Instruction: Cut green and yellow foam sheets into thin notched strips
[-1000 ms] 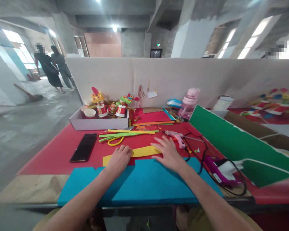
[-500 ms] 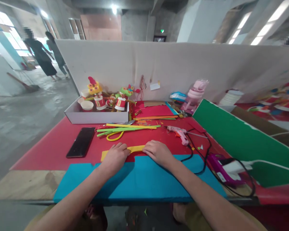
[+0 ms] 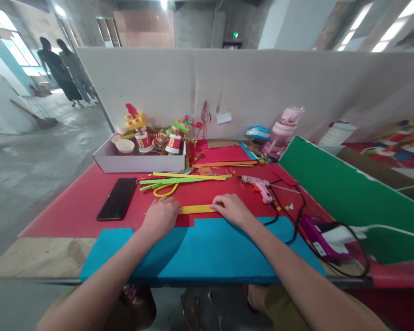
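A yellow paper strip (image 3: 196, 209) lies stretched between my two hands, just beyond the blue sheet (image 3: 207, 253) on the red tabletop. My left hand (image 3: 161, 215) is closed over the strip's left part, its fingers bent down on it. At the other end, the fingertips of my right hand (image 3: 230, 208) pinch the strip. Farther back lie yellow and green paper strips (image 3: 186, 179) and a yellow loop (image 3: 165, 190), which looks like scissor handles. A pink glue gun (image 3: 258, 187) rests on the right, beyond my right hand.
To the left lies a black phone (image 3: 117, 198). A white box (image 3: 138, 164) at the back holds paper cups and cup figures. On the right stand a green board (image 3: 331, 202) and a purple power strip (image 3: 324, 239) with black cables. Two people (image 3: 60, 69) are far off.
Both hands have drawn slightly apart, so a longer, straighter stretch of the yellow strip shows between them. The strip's left end is now mostly covered by my left hand. The view has tilted slightly.
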Tool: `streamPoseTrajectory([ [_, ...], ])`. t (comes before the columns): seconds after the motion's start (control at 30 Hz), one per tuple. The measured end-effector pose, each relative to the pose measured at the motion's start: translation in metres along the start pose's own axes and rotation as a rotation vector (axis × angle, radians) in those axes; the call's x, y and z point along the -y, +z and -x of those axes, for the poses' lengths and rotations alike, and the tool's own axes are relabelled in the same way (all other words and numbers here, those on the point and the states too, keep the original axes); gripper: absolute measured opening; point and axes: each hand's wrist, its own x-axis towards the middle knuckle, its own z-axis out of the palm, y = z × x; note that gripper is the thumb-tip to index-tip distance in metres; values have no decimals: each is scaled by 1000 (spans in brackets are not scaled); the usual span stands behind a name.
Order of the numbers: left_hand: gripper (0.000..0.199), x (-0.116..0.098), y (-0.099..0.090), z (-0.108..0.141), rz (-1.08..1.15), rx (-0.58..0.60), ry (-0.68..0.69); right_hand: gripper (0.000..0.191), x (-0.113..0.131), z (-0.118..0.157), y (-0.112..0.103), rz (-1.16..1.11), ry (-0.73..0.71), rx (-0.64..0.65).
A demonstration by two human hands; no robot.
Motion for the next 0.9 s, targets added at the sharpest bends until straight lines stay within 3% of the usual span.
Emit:
streamPoseTrajectory([
  [0.2,28,-4,3,-1,-170,-17,-18,20,3,-3,-3,63,49,19],
  [0.57,28,-4,7,0,-204,19,-7,23,1,-3,5,136,28,4],
  [0.9,25,-2,10,-1,-165,22,5,23,-4,-3,-1,93,-17,55],
])
